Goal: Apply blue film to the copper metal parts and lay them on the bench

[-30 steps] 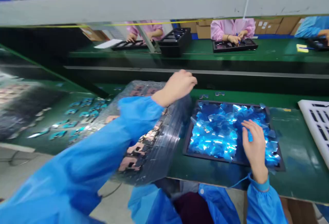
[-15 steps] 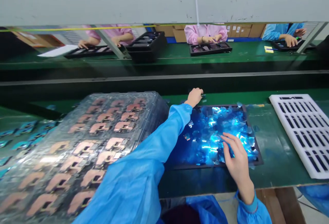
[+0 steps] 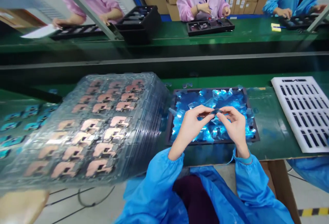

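Green under everything, the bench (image 3: 272,124) is running from side to side. On the left a stack of see-through trays (image 3: 144,131) is holding coppery pieces (image 3: 99,167) in rows; on the right a white tray (image 3: 277,83) is carrying dark strips (image 3: 305,141). Between them a dark tray (image 3: 169,129) is lying flat, blue film (image 3: 218,97) covering most of it. Above that film two hands are meeting: the left hand (image 3: 193,122) is pinching with thumb and fingertips, and the right hand (image 3: 235,122) is facing it in a matching pinch. Between them they are gripping one small dark part (image 3: 216,111), too tiny for me to name, and I can't tell which hand is bearing its weight. To my mind, doing this well means both pinches should be pressing lightly at the edges, neither twisting the part, and working low over the tray, where a slip would be landing on film.
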`<act>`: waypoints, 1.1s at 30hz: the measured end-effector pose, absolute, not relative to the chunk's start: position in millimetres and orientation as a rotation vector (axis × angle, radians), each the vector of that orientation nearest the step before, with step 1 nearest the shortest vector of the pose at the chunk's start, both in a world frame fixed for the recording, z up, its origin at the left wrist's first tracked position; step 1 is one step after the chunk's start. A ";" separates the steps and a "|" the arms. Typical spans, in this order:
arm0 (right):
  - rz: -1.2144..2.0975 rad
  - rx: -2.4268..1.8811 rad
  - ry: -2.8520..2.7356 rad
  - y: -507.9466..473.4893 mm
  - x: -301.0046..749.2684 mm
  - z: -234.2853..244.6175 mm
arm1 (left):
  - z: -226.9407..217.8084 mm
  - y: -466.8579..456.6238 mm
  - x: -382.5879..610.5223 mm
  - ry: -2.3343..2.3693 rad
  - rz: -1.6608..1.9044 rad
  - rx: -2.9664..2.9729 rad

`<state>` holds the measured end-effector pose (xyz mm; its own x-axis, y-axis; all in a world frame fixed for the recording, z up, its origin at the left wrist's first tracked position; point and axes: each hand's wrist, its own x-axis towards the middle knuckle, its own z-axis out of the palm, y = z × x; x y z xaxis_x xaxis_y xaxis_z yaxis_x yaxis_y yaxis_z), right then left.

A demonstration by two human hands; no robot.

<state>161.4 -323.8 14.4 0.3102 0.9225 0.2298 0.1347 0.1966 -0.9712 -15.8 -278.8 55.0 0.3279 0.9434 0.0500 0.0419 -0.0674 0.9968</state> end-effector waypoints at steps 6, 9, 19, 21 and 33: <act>0.489 -1.279 -1.382 -334.3 147.6 15.0 | 40.9 -291.3 -31.4 1.047 1.042 1.367; 0.219 -1.302 -1.490 -334.6 141.3 18.2 | 38.9 -297.6 -32.7 1.054 1.056 1.335; -0.235 -1.238 -1.644 -335.8 130.7 20.3 | 38.3 -309.4 -43.7 0.917 1.008 0.926; -0.284 -1.201 -1.704 -337.6 130.6 22.7 | 35.5 -309.1 -46.2 0.888 0.986 0.804; -0.178 -0.975 -1.904 -355.1 127.7 27.5 | 37.2 -298.6 -55.1 0.822 1.119 0.439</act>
<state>127.7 -355.1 27.5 -0.2254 0.5529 0.8022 0.6920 0.6704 -0.2677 -55.1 -298.6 37.2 0.1948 0.9141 -0.3557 -0.6125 0.3966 0.6838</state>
